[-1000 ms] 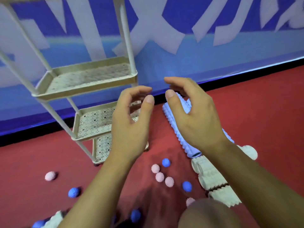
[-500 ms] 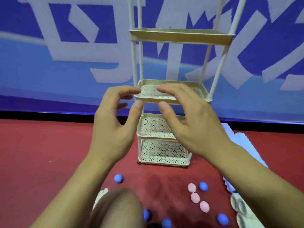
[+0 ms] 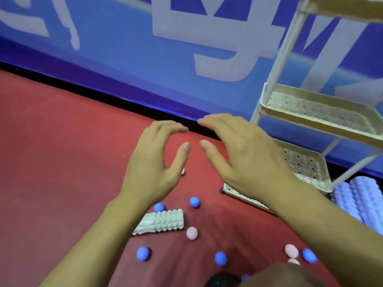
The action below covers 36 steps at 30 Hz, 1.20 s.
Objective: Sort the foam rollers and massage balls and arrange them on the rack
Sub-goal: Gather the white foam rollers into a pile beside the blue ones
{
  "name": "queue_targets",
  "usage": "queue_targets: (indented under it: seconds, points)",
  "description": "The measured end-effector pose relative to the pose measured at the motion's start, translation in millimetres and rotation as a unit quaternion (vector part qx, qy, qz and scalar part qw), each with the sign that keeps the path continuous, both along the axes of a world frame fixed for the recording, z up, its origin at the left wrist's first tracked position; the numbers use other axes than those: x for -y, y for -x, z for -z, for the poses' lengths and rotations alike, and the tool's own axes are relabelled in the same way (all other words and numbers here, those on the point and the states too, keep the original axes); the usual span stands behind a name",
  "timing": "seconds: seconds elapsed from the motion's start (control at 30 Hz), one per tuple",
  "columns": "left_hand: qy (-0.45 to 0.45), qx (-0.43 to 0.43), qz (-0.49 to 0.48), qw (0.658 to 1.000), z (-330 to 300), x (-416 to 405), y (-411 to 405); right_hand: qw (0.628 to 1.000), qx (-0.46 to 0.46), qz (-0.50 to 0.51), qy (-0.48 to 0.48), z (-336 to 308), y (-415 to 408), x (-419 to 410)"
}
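My left hand and my right hand hover side by side above the red floor, fingers curved and apart, holding nothing. Below them lies a ridged white foam roller with several spiky blue massage balls and pink massage balls scattered around it. One pink ball peeks out under my left thumb. The cream tiered rack stands at the right, its shelves bare. Lilac foam rollers lie on the floor at the rack's foot, far right.
A blue wall with large white lettering runs behind, ending in a black skirting strip. The red carpet stretches away to the left. A knee shows at the bottom edge.
The view has swung left: the rack went from centre to the right edge. Both hands stayed raised together, fingers spread a little wider, now over the floor and not in front of the shelves.
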<state>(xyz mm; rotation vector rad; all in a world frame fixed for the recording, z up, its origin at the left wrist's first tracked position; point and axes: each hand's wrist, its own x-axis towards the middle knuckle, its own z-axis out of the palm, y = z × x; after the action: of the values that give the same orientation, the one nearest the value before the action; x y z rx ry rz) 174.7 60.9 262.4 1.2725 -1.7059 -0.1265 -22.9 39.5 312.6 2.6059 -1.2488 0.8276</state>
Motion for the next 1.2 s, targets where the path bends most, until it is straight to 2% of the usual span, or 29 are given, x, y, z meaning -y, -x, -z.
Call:
queue_targets:
  seconds: [0.27,0.47,0.6,0.73,0.87,0.93,1.03,1.13,1.2]
  points:
    - [-0.103,0.032,-0.019,0.994,88.2,33.4,-25.5,0.995,-0.081,-0.031,-0.045,61.7,-13.0,47.7]
    - [-0.211,0.011,0.002,0.977,184.3,56.7,-32.5,0.990,-0.093,-0.048,-0.090,133.3,-8.6,71.4]
    - [-0.284,0.048,0.002,0.958,244.1,60.0,-30.9,0.988,-0.092,-0.043,-0.115,180.2,-4.2,75.9]
    - [-0.377,0.103,0.005,0.921,296.7,59.0,-32.2,0.986,-0.077,-0.036,-0.144,212.1,2.8,77.8]
    - [-0.509,0.152,0.001,0.847,345.8,56.0,-42.0,0.984,-0.069,-0.031,-0.164,229.6,6.9,78.1]
    - [-0.547,0.194,-0.012,0.814,363.0,55.5,-45.5,0.983,-0.069,-0.029,-0.170,235.0,8.7,77.4]
    - [-0.556,0.229,-0.015,0.799,375.4,58.0,-47.8,0.980,-0.065,-0.022,-0.186,240.6,10.1,75.8]
    - [-0.554,0.301,0.001,0.776,379.4,57.6,-48.7,0.977,-0.066,-0.013,-0.202,244.0,9.6,72.9]
    - [-0.538,0.314,-0.012,0.782,380.7,55.9,-48.1,0.976,-0.068,-0.014,-0.206,244.2,9.6,71.1]
